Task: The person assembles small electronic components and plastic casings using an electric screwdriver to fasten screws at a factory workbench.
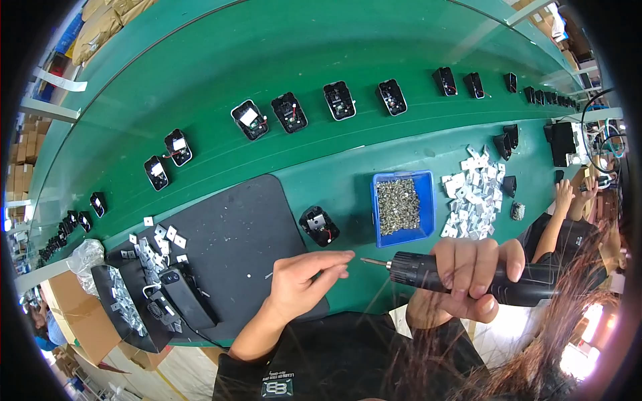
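Note:
My right hand [468, 271] is wrapped round a black electric screwdriver [416, 269], held level with its bit pointing left. Just off the bit's tip are the fingertips of my left hand [304, 284]; its fingers are pressed together over the thumb, and anything between them is too small to make out. Beyond my left hand, a black plastic housing [319, 227] with a silvery metal plate inside lies on the green table. To its right stands a blue bin [428, 200] full of small screws [399, 208].
White-silver metal plates [471, 195] are heaped right of the bin. A dark mat [234, 227] lies left, with more plates [152, 250] and a black device [184, 297]. Open black housings [289, 112] line the green belt [221, 80]. A co-worker's hands [565, 197] appear at right.

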A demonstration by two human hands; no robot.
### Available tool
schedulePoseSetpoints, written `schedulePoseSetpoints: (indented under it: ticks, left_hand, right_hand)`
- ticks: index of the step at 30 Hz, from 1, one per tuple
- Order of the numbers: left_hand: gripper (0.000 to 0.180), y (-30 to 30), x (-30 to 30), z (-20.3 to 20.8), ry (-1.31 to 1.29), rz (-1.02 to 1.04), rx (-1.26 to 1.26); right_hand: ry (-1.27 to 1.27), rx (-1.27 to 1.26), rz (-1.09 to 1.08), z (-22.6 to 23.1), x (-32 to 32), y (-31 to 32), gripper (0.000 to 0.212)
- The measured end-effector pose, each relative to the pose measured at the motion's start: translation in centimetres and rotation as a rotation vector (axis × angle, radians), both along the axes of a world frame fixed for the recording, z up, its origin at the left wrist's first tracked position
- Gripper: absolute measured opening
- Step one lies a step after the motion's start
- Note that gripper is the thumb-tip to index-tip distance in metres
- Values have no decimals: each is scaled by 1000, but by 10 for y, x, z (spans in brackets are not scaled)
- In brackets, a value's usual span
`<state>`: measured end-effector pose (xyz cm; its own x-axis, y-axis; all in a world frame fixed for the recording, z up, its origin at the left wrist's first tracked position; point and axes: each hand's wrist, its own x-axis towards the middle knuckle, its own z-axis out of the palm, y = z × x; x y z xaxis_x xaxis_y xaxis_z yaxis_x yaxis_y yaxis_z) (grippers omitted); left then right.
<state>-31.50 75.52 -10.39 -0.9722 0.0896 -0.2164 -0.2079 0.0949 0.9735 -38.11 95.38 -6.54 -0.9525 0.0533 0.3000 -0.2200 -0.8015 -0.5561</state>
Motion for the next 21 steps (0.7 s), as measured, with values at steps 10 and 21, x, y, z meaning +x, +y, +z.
schedulePoseSetpoints:
  ticks: [10,21]
  left_hand:
    - [17,17,22,-13,-74,162,565]
    - [14,24,17,-17,-51,166,500]
  right_hand:
    - [40,-83,105,-1,1,-6,36]
    - [57,-81,132,-8,-1,1,36]
